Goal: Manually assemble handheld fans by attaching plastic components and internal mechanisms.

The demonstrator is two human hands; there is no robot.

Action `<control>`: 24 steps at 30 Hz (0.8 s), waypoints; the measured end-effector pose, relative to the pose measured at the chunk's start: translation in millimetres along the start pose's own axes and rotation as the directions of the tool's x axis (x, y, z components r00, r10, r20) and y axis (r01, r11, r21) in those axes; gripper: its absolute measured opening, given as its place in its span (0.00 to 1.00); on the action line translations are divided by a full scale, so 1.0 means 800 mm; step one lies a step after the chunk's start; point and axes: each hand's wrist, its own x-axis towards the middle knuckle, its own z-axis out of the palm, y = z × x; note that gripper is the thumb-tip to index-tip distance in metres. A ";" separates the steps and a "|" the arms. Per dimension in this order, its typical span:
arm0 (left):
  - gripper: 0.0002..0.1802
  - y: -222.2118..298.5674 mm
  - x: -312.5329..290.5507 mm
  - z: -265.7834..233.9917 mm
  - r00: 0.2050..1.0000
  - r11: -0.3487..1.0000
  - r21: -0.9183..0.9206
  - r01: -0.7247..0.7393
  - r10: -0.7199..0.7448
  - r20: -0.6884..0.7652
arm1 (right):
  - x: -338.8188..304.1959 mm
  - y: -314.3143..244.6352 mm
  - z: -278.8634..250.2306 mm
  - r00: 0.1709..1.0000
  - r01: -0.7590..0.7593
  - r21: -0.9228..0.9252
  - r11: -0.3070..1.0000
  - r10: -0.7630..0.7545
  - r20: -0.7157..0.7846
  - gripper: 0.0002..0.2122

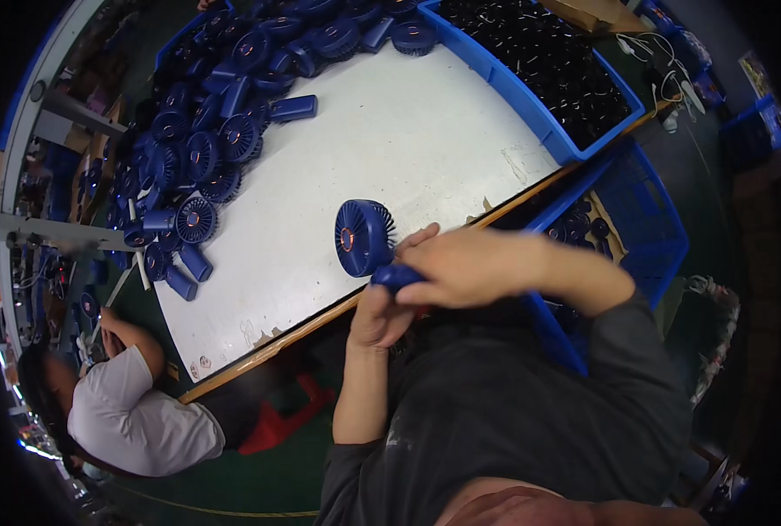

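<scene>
A dark blue handheld fan (362, 238) is held just over the table's near edge, its round head tilted up and its handle toward me. My left hand (378, 317) is closed round the handle's lower part from below. Over the handle's near side lies my right hand (461, 266), closed on it with the fingers partly hidden and slightly blurred. Whether the right fingers also pinch something small cannot be made out. An orange ring shows at the middle of the fan's head.
On the white table (390, 131), a large pile of blue fans (206, 140) covers the left and far side. A blue bin (504, 79) of small black parts stands at the far right. Below the right edge sits a blue crate (662, 219). Another person (145, 412) sits at left.
</scene>
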 end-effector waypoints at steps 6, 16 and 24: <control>0.22 0.010 -0.009 -0.011 0.997 0.992 0.122 0.032 -0.022 -0.080 | -0.019 0.217 -0.194 0.521 -0.579 -0.364 0.729 -0.012 -0.853 0.14; 0.13 0.016 -0.027 -0.024 0.976 0.907 0.420 -0.013 0.103 -0.192 | -0.038 0.332 -0.229 0.407 -0.675 -0.290 0.679 0.015 -0.913 0.12; 0.18 0.000 0.008 0.000 0.825 0.720 0.694 -0.014 0.401 -0.398 | 0.025 0.120 -0.035 0.541 0.017 0.007 1.000 -0.003 -0.841 0.11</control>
